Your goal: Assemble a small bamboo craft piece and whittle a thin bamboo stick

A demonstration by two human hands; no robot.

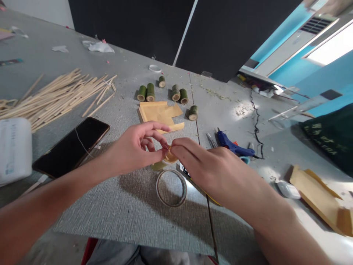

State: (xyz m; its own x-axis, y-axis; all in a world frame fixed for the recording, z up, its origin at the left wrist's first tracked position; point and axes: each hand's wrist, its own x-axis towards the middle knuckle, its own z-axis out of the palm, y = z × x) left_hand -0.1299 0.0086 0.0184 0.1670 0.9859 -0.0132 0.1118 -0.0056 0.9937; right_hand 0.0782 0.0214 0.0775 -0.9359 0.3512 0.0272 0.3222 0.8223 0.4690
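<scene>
Over the table's front part, my two hands meet at a small, round, amber-coloured piece (170, 158), partly hidden by fingers. My left hand (138, 145) pinches its left side with thumb and forefinger, the other fingers curled loosely. On its right side, the bent fingers of my right hand (205, 160) are closed on it. A greenish piece (158, 166) shows just below my left thumb. Nearer me lies a roll of tape (157, 187), flat on the grey table. Beyond my hands rests a cut piece of tan cardboard (154, 112) with raised edges.
Several short green bamboo tubes (150, 90) stand or lie behind the cardboard. A blue glue gun (233, 144) lies right of my hands. Toward the left are a phone (71, 147), a pile of wooden sticks (63, 94) and a white pack (13, 151). A black cable (256, 121) crosses the right side.
</scene>
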